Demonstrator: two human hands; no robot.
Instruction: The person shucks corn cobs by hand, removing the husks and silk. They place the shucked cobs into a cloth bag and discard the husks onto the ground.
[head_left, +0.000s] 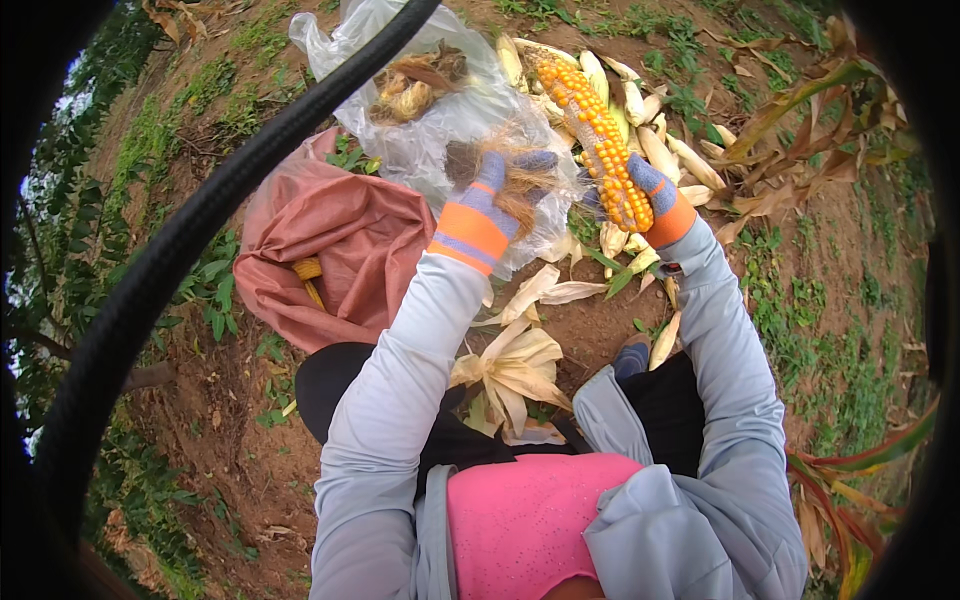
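My left hand (487, 206), in a grey knit glove with an orange cuff, is closed on a tuft of brown corn silk (525, 180) over a clear plastic bag (360, 112). More silk (412, 86) lies on the bag's far part. In my right hand (660, 195), gloved alike, is a husked ear of corn (592, 135) with orange kernels and bare patches on the cob. A pink woven sack (352, 225) sits to the left of my hands, with a yellow ear of corn (306, 268) showing in its opening.
Several ears in pale husks (660, 154) are heaped beyond my right hand. Peeled husks (517, 367) lie on the soil near my feet. Dry corn leaves (817, 142) stand at the right. A black cable (217, 187) crosses the left of the view.
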